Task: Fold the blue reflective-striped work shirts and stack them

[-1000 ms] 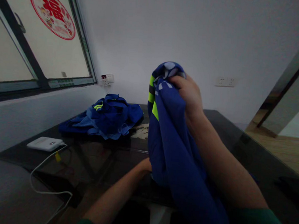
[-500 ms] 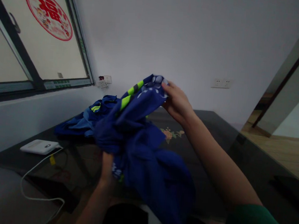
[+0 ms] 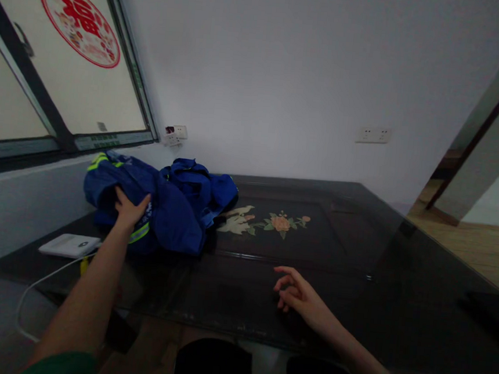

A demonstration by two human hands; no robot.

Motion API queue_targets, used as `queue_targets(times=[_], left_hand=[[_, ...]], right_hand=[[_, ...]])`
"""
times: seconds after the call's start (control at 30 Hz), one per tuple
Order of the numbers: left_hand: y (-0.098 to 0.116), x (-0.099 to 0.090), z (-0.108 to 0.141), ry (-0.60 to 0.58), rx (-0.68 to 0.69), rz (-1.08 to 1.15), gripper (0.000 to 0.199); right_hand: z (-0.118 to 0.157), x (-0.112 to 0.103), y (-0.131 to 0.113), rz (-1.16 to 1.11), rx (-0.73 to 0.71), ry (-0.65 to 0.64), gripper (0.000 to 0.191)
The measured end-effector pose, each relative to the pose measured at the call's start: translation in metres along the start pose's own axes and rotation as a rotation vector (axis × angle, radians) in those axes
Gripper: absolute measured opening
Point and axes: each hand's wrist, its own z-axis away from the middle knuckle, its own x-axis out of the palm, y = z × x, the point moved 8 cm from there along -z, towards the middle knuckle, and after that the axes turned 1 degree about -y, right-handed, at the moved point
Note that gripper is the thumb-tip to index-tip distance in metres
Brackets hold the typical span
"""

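Observation:
A crumpled blue garment [image 3: 176, 221] with yellow-green stripes and some white print lies at the left of the dark table [image 3: 239, 302]. My left hand [image 3: 128, 210] is at its near left side, the fingers partly hidden in a fold and the thumb stretched along the cloth. Behind and to the right, more blue clothing [image 3: 193, 179] lies bunched up; where one piece ends and the other begins is hard to tell. Over the table's front part, my right hand [image 3: 295, 293] is empty, its fingers loosely bent and apart.
A white power bank [image 3: 69, 245] with a white cable sits at the table's left edge, near my left forearm. Flowers and a pale bird [image 3: 238, 221] decorate the tabletop. A dark flat object [image 3: 489, 313] lies at the right edge. Wall and window border the back and left.
The blue garment, held up between both hands before, has moved left and down onto the other clothing. My right hand has let go of it and dropped to above the table.

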Motion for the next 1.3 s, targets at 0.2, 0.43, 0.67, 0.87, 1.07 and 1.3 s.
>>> queue_targets(times=[0.2, 0.43, 0.67, 0.87, 1.07, 1.3], left_hand=[[-0.002, 0.035, 0.067, -0.232, 0.033, -0.192, 0.104], [-0.007, 0.084, 0.067, -0.268, 0.077, -0.267, 0.096], [-0.004, 0.125, 0.040, -0.327, 0.066, -0.279, 0.089], [-0.009, 0.137, 0.013, -0.446, 0.057, -0.270, 0.096], [-0.003, 0.108, 0.017, -0.394, 0.084, -0.326, 0.086], [0.008, 0.067, 0.019, -0.430, 0.176, -0.444, 0.066]], right_hand=[[0.020, -0.004, -0.002, 0.161, -0.066, 0.052, 0.035], [0.024, -0.002, -0.001, 0.247, -0.105, 0.079, 0.029], [0.026, 0.001, -0.004, 0.348, -0.084, 0.066, 0.022], [0.027, 0.002, -0.009, 0.370, -0.088, 0.076, 0.020], [0.028, 0.002, -0.011, 0.377, -0.109, 0.079, 0.019], [0.031, 0.000, -0.013, 0.383, -0.122, 0.052, 0.019]])
